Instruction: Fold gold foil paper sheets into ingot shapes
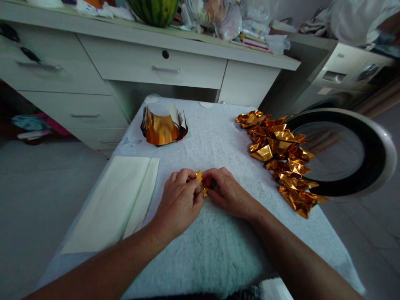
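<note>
A small piece of gold foil paper [199, 176] is pinched between my two hands over the middle of the cloth-covered table [203, 258]. My left hand [181, 199] has its fingers curled on the foil's left side. From the other side, my right hand [227, 191] grips it with thumb and fingers close together. Most of the foil is hidden by the fingers, so its folds cannot be made out. A curved stack of gold foil sheets [162, 128] stands at the back left. Folded gold foil pieces [278, 152] lie in a long pile along the right side.
Pale paper sheets [109, 196] lie flat on the table's left. Behind stands a white cabinet [131, 58] with drawers, a watermelon [153, 10] and plastic bags on top. A washing machine's open round door [379, 154] reaches beside the table's right edge.
</note>
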A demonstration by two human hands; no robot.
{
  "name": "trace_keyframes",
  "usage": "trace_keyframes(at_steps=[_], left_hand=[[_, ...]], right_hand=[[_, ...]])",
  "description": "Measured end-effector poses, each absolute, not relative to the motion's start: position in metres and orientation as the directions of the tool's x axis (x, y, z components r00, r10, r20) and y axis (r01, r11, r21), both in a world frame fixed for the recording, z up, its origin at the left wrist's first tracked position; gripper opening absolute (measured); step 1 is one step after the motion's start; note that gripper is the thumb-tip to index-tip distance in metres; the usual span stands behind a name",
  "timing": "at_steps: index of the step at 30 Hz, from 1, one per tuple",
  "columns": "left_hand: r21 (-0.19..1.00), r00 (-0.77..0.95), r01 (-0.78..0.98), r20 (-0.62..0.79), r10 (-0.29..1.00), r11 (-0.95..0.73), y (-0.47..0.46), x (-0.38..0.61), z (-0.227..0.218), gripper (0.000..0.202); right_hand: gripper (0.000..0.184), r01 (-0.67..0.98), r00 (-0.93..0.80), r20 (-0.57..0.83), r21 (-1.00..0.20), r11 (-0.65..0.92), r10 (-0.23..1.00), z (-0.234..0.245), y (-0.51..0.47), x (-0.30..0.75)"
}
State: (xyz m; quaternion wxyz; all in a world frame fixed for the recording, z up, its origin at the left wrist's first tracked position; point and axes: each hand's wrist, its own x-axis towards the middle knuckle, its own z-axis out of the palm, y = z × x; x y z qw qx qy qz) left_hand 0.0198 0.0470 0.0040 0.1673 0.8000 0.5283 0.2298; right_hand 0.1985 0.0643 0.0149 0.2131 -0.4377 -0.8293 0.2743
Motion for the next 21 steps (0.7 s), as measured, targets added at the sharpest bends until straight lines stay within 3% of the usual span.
trace_keyframes(at_steps=[12, 21], left_hand=[[0.615, 0.334, 0.698, 0.174, 0.926, -0.367, 0.0474, 0.0152, 0.0037, 0.02], [0.618, 0.347, 0.699, 0.149, 0.926, -0.361, 0.0499, 0.0142, 0.0029, 0.027]], right_hand=[[0.025, 0.625, -0.524, 0.135, -0.609, 0.488, 0.841, 0.0136, 0.0627, 0.1953], [0.046, 0.677, -0.479, 0.141, -0.569, 0.467, 0.866, 0.007, 0.0605, 0.1922]])
